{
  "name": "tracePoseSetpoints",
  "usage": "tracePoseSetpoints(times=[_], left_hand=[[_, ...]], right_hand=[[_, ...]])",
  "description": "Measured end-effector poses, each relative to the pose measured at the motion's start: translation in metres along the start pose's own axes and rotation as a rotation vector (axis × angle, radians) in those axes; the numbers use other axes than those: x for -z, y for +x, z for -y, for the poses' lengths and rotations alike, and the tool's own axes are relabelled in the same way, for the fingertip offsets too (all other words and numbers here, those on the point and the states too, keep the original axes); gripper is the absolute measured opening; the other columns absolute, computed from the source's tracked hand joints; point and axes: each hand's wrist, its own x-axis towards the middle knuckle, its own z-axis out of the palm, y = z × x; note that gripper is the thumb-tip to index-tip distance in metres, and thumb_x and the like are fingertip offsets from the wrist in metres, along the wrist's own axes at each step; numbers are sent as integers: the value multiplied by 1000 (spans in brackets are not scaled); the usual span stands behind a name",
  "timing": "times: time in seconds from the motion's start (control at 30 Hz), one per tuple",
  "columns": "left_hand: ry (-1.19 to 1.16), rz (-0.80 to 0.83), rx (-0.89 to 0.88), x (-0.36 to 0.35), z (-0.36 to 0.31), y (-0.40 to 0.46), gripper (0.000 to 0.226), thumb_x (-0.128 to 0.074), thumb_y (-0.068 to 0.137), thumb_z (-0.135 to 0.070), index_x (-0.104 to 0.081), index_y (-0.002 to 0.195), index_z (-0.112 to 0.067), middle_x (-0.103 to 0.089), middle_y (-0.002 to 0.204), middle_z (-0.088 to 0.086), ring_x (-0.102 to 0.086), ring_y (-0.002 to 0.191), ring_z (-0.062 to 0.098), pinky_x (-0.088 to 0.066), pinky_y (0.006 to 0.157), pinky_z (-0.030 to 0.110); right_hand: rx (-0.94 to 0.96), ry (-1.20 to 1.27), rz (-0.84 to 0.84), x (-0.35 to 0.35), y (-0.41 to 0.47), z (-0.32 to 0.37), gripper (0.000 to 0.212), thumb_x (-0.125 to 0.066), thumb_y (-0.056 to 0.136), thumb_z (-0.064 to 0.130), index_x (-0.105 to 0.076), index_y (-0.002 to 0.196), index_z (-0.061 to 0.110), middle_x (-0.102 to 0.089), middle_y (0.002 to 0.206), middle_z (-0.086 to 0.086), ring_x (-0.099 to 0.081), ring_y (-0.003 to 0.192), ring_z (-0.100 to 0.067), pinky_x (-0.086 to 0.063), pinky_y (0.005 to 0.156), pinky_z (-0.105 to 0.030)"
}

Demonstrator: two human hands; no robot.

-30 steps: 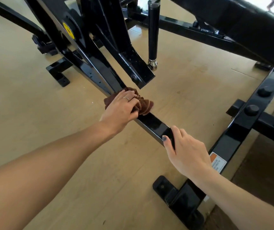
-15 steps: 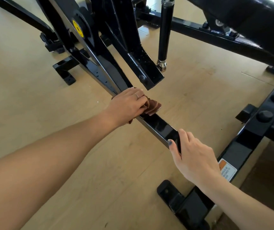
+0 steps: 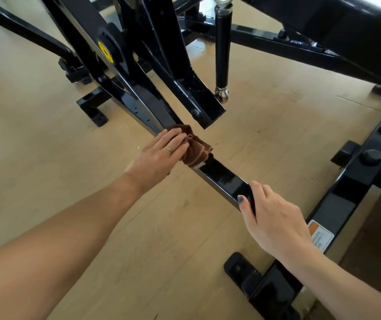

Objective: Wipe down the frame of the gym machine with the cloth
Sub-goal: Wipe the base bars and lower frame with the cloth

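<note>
A light wood floor [image 3: 46, 172] carries the black gym machine frame [image 3: 221, 179]. The left hand [image 3: 157, 158] presses a bunched brown cloth [image 3: 196, 151] on its low rail, fingers fairly straight; the right hand [image 3: 275, 222] grips that rail, fingers curled over it.

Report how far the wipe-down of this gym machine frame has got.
Done: cannot tell; the bare stretch of the low black frame bar looks glossy, but no wiped edge shows. In hand: the left hand presses the brown cloth onto that bar, while the right hand grips it nearer the cross-member. Left: likely the cross-member and the angled uprights.
</note>
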Motion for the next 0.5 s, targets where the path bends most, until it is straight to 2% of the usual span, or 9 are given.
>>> tracePoseSetpoints(times=[0.07,0.17,0.27,0.4,0.43,0.5], left_hand=[[-46,-48,107,5,1,9,77,-80,76,1,-44,144,-7,-47,151,16,-34,148,34,-34,119,51],[-184,-218,426,24,23,26,61,-71,86,-5,-45,142,-9,-45,149,14,-41,142,32,-50,107,50],[-312,-416,714,42,58,42,34,-50,102,-11,-52,136,-6,-48,143,12,-47,133,31,-48,109,48],[-550,-539,888,40,26,62,29,-46,106,-11,-56,131,-3,-43,145,13,-40,135,27,-38,115,36],[-622,-569,940,37,13,66,29,-47,106,-12,-55,132,-4,-39,147,13,-40,134,25,-39,114,33],[-810,-637,1082,34,-4,71,28,-47,107,-17,-54,133,-9,-35,146,10,-47,117,16,-49,97,27]], right_hand=[[7,-6,11,0,1,0,58,-5,99,61,-39,129,25,-52,96,11,-56,77,-9,-55,62,-28],[21,-2,11,2,2,0,59,-2,96,62,-38,127,26,-51,95,11,-56,75,-8,-56,61,-26],[25,-5,5,1,2,0,56,-5,98,61,-38,127,26,-51,95,12,-56,74,-7,-55,60,-24],[33,-10,-1,0,2,0,53,-8,99,61,-39,123,27,-49,90,13,-55,70,-7,-54,56,-23],[34,-13,-4,0,2,0,52,-8,99,61,-39,122,27,-49,89,13,-54,70,-7,-53,56,-23],[40,-20,-7,1,1,1,52,-7,99,61,-39,122,27,-48,89,13,-54,71,-6,-53,56,-23]])
